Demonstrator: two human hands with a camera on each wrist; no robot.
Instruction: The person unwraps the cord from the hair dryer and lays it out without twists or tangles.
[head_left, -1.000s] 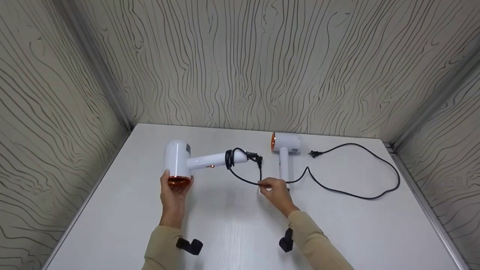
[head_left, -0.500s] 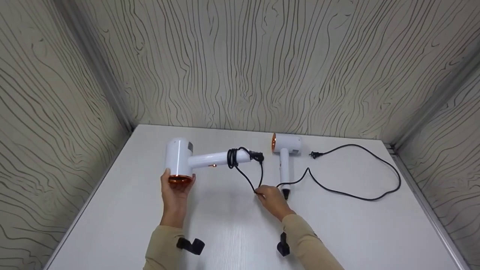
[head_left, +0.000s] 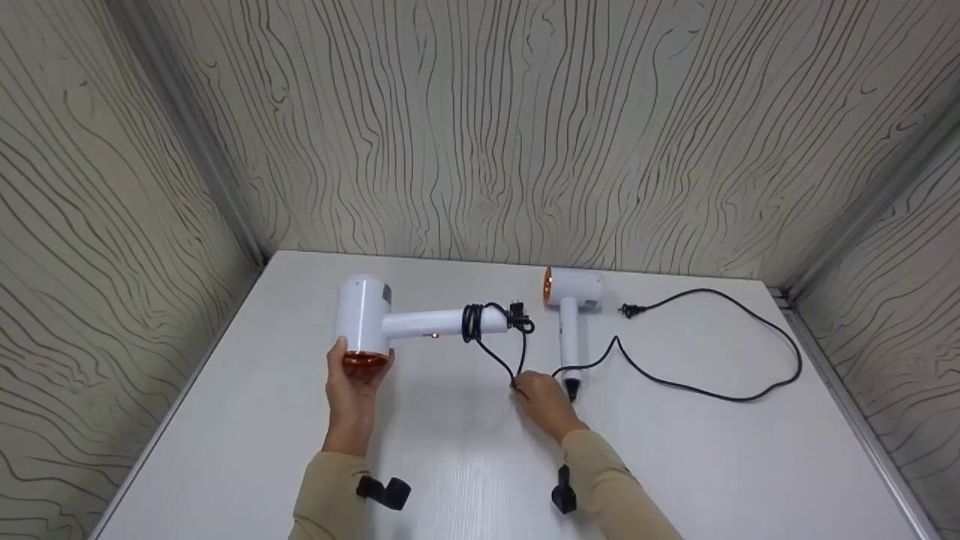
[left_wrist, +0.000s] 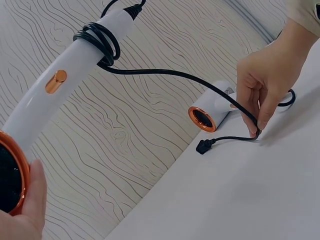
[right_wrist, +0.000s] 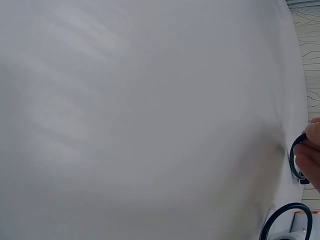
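Hair dryer: the white body is being held above the table, left of centre, its handle pointing right. The left hand is gripping the orange rim; the right hand is pinching the black cord, with coils circling the handle and the loose plug trailing beyond the fingers. A second dryer is lying far right. Slackening cord could be loosening the coils, a swinging plug could be snagging the second dryer, and the outstretched handle's weight could be twisting the rim from the left hand
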